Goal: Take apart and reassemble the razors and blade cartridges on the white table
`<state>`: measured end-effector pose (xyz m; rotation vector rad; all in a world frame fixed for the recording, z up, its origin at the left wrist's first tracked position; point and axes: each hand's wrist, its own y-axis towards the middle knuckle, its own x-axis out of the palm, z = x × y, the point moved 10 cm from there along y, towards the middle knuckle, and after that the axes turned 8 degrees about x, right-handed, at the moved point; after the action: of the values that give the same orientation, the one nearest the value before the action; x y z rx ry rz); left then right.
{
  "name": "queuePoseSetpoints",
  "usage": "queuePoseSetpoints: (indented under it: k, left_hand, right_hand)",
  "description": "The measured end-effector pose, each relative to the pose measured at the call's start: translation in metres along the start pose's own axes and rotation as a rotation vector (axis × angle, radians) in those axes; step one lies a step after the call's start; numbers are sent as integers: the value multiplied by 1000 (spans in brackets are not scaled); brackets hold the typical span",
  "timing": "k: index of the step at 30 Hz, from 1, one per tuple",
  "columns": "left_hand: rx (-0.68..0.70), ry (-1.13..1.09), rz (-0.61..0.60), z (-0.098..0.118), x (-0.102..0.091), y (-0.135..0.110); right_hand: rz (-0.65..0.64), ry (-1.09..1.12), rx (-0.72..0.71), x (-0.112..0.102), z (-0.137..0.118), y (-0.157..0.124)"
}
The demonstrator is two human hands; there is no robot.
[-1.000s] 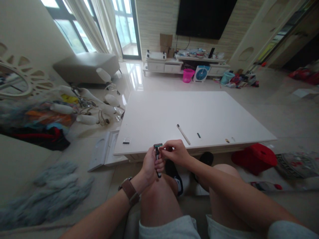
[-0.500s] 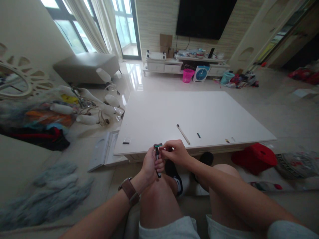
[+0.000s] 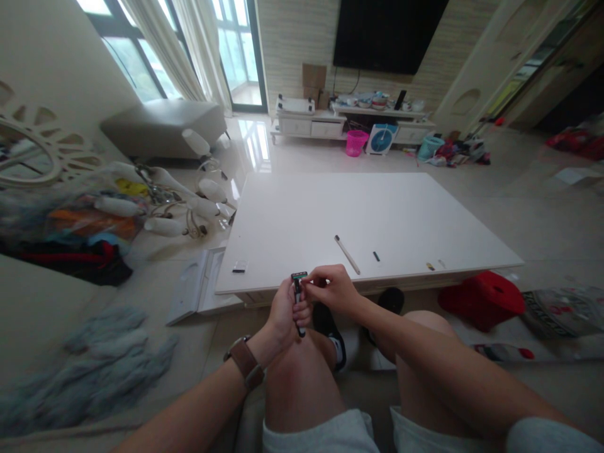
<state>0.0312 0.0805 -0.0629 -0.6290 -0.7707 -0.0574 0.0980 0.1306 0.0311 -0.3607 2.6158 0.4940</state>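
**Razor Held Upright, Lower Centre of Frame**

Nothing has visibly shifted since the earlier frames: both hands and the razor keep their positions. The left hand (image 3: 282, 313) is closed around the handle of the razor (image 3: 299, 277), holding it upright just below the near edge of the white table (image 3: 358, 207). This grip appears to steady the head for the other hand. The right hand (image 3: 334, 290) pinches the head between thumb and fingertips. A thin stick (image 3: 347, 255) and a small dark piece (image 3: 376, 256) lie on the table, apart from the hands.

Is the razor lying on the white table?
No, the left hand holds the razor upright off the table, right hand pinching its head.
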Motion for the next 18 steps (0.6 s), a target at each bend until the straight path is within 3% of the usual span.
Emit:
queuePoseSetpoints:
  k: [18]
  left_hand:
    - [-17, -2, 16, -2, -1, -1]
  right_hand:
    - [-12, 9, 44, 2, 6, 1]
